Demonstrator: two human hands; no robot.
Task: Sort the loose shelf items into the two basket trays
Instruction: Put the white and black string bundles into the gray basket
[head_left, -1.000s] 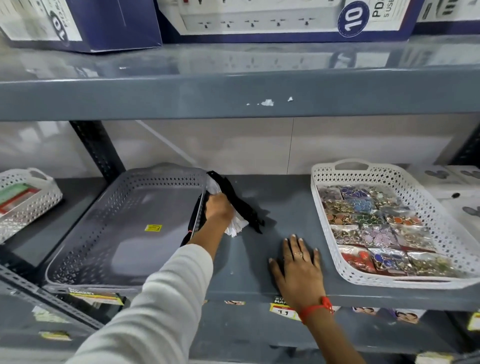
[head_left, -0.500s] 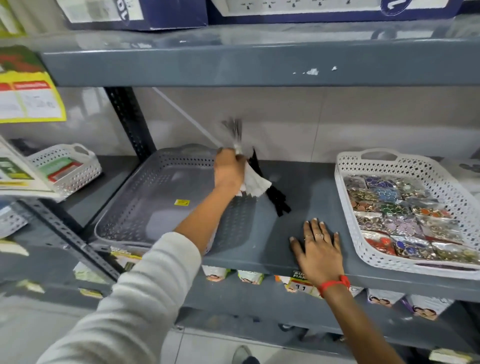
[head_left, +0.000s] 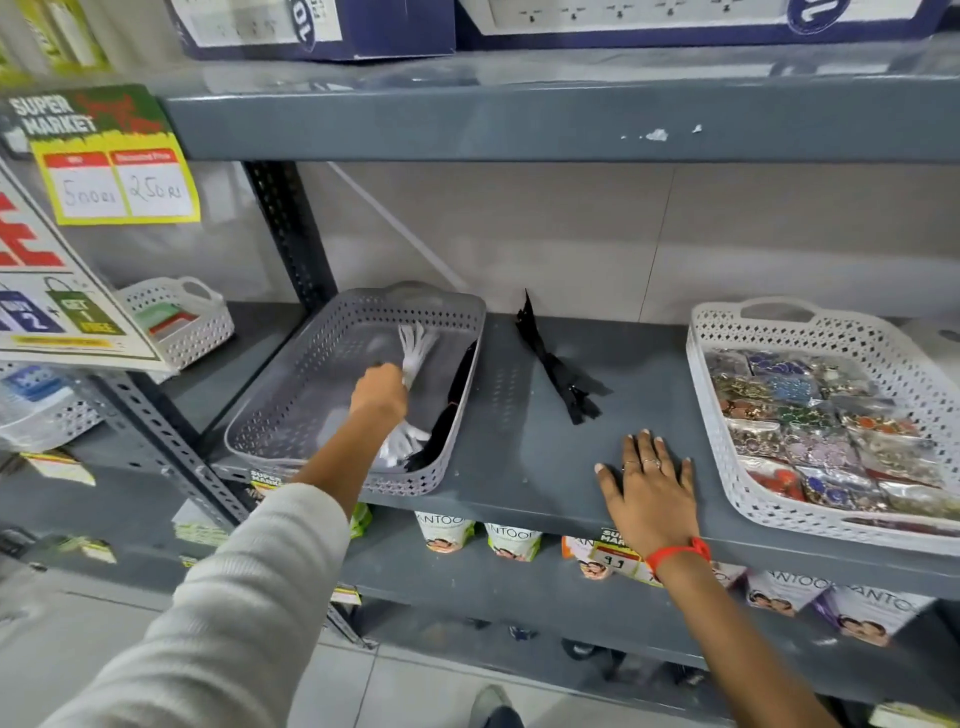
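A grey basket tray (head_left: 291, 410) sits on the left of the grey shelf (head_left: 524, 467). My left hand (head_left: 378, 395) is inside it, closed around a bundle of white zippers (head_left: 415, 348) that lies lengthwise in the tray. A black bundle (head_left: 451, 402) lies along the tray's right wall. Loose black zippers (head_left: 558, 364) rest on the shelf between the trays. My right hand (head_left: 649, 488) lies flat and spread on the shelf, holding nothing. A white basket tray (head_left: 719, 441) at the right holds several packets of colourful jewellery (head_left: 826, 426).
A small white basket (head_left: 176, 317) stands further left. Paper price signs (head_left: 111, 166) hang at the far left. The upper shelf (head_left: 519, 119) carries blue boxes (head_left: 322, 26) just overhead. Packets (head_left: 511, 540) line the shelf below.
My left hand lifted the white zipper bundle from beside the grey tray, carried it over the tray's wall and lowered it into the tray. My right hand stayed flat on the shelf.
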